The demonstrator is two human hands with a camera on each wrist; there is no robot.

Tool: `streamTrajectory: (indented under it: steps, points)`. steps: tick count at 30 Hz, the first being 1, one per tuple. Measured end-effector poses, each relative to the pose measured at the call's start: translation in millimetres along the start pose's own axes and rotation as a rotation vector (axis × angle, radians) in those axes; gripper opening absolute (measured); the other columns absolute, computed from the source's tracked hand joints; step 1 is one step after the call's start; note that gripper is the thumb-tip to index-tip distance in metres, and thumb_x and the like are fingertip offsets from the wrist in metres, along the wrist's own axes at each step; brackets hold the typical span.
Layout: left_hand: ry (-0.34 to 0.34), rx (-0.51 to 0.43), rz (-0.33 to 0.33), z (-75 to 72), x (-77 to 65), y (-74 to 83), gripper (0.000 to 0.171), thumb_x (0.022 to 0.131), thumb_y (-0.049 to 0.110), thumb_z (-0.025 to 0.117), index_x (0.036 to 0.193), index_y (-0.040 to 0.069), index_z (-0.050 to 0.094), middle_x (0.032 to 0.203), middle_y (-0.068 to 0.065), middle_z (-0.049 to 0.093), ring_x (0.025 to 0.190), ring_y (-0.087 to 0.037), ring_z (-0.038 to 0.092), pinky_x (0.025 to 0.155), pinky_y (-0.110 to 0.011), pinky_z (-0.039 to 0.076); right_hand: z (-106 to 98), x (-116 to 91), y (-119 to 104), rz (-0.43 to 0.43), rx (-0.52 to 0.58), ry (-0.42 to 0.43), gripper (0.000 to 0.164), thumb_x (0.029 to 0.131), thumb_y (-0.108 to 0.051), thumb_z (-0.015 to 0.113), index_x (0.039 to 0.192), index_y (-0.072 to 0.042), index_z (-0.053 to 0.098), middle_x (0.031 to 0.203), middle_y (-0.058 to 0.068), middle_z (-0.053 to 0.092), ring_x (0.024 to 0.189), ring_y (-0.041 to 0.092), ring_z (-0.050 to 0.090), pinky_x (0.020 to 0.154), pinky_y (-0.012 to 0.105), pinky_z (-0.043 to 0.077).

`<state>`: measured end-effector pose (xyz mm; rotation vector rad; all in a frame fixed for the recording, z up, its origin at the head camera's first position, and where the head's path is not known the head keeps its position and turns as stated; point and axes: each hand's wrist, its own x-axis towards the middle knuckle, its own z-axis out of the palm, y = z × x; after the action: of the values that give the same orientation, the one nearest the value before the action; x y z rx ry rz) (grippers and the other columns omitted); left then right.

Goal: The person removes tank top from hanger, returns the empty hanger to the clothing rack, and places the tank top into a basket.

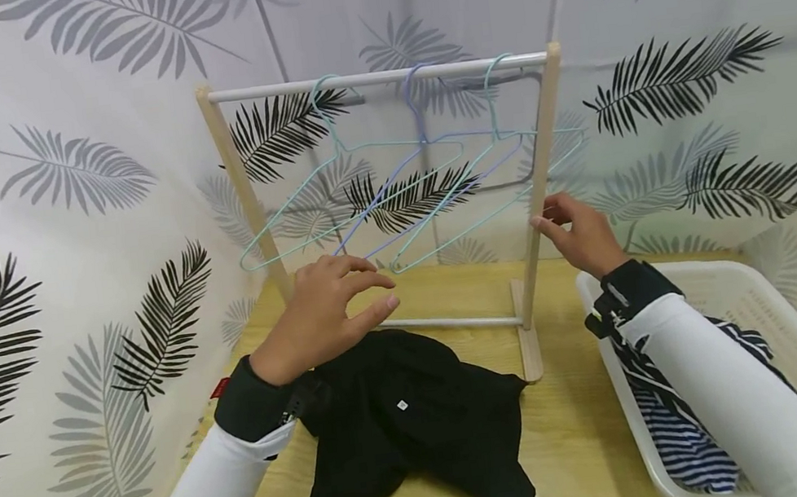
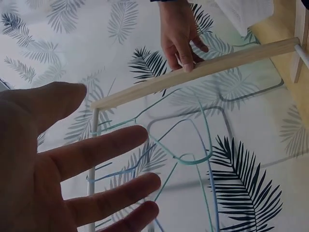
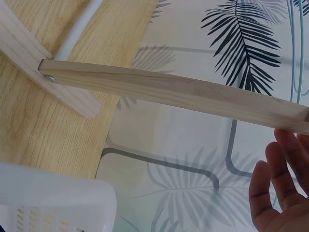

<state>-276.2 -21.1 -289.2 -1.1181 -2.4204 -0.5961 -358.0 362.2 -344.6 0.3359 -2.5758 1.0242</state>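
My left hand [image 1: 332,309] is held up in the air, its fingers spread and relaxed around nothing. It hovers above a black garment [image 1: 454,414] and in front of the hangers. On the other side, my right hand [image 1: 582,236] touches the right wooden post [image 1: 544,142] of a clothes rack with its fingertips, without wrapping round it. Three hangers dangle from the white top rail [image 1: 262,92]: a mint green hanger [image 1: 338,152] on the left, a blue-purple hanger [image 1: 422,139] in the middle and another mint green hanger [image 1: 496,136] on the right, overlapping one another.
To the right stands a white plastic basket [image 1: 627,411] with striped clothing [image 1: 686,441] inside. The rack's right foot [image 1: 531,356] rests on the wooden table [image 1: 581,424]. A leaf-patterned curtain [image 1: 694,190] hangs behind and along the left.
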Motion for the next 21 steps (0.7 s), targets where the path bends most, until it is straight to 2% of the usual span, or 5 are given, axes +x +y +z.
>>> streamTrajectory:
  steps: [3, 10, 14, 17, 21]
  points:
    - [-0.053, 0.015, 0.0, 7.3, -3.1, 3.1, 0.026, 0.092, 0.037, 0.064, 0.108, 0.018, 0.072, 0.111, -0.006, 0.063, 0.107, -0.026, 0.055, 0.084, -0.052, 0.037, 0, 0, -2, -0.002, -0.003, -0.009, 0.035, 0.099, -0.028, 0.055, 0.124, -0.003, 0.054, 0.113, 0.023, 0.063, 0.105, 0.038, 0.057, 0.083, 0.053, 0.043]
    - [-0.201, -0.016, -0.006, 23.0, -5.9, 7.6, 0.03, 0.093, 0.04, 0.062, 0.114, 0.02, 0.07, 0.118, -0.007, 0.061, 0.112, -0.026, 0.054, 0.086, -0.052, 0.038, -5, 0, -1, 0.022, 0.004, -0.029, 0.036, 0.099, -0.028, 0.056, 0.123, -0.002, 0.055, 0.114, 0.024, 0.064, 0.107, 0.038, 0.057, 0.085, 0.053, 0.042]
    - [-0.254, -0.045, -0.028, 31.8, -8.3, 8.6, 0.033, 0.094, 0.041, 0.061, 0.118, 0.02, 0.068, 0.122, -0.009, 0.058, 0.113, -0.028, 0.054, 0.089, -0.054, 0.039, -12, -3, 2, 0.067, -0.006, -0.079, 0.045, 0.098, -0.035, 0.056, 0.129, -0.003, 0.053, 0.121, 0.024, 0.061, 0.113, 0.039, 0.054, 0.087, 0.054, 0.043]
    - [-0.291, -0.086, -0.057, 38.5, -13.6, 6.3, 0.045, 0.094, 0.04, 0.061, 0.132, 0.017, 0.059, 0.13, -0.013, 0.052, 0.114, -0.031, 0.053, 0.091, -0.056, 0.039, -22, -8, 3, 0.088, -0.042, -0.147, 0.055, 0.098, -0.043, 0.054, 0.136, -0.003, 0.049, 0.128, 0.024, 0.056, 0.117, 0.04, 0.052, 0.09, 0.056, 0.042]
    - [-0.317, -0.149, -0.09, 48.7, -19.3, -1.0, 0.065, 0.094, 0.04, 0.061, 0.149, 0.017, 0.036, 0.138, -0.015, 0.043, 0.116, -0.031, 0.051, 0.092, -0.051, 0.042, -45, -18, 3, 0.093, -0.115, -0.227, 0.061, 0.097, -0.048, 0.052, 0.138, -0.003, 0.047, 0.134, 0.025, 0.051, 0.12, 0.042, 0.049, 0.092, 0.058, 0.04]
